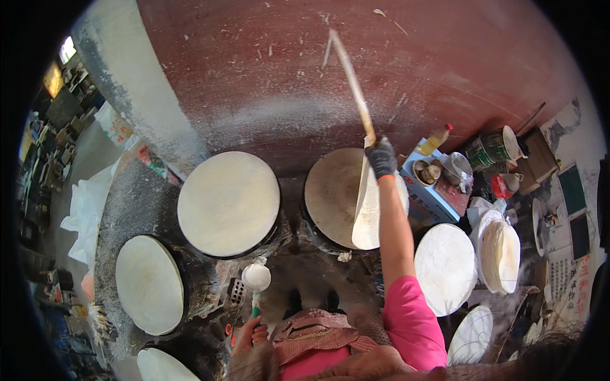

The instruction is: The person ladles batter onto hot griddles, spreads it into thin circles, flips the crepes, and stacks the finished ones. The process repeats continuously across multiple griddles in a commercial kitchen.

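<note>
My right hand [381, 159], in a dark grey work glove, grips a long wooden stick [355, 85] that points away towards the red wall. Under that hand hangs a thin, pale flatbread sheet [367, 214], partly lifted off a round griddle [329, 200]; the bare brownish surface shows at its left. My forearm hides part of the sheet. Low in the view, my left hand [252, 331] holds a ladle [256, 277] by its green handle, its bowl looking white with batter. Beyond the ladle, a second griddle bears a full round pale sheet [228, 205].
More pale rounds lie at left [150, 285], bottom left [167, 366] and right [445, 269]. A stack of flatbreads [500, 257] sits in a white bag. A blue box [429, 200] carries a bowl [425, 172] and an oil bottle [436, 140]. The red wall [286, 71] bounds the far side.
</note>
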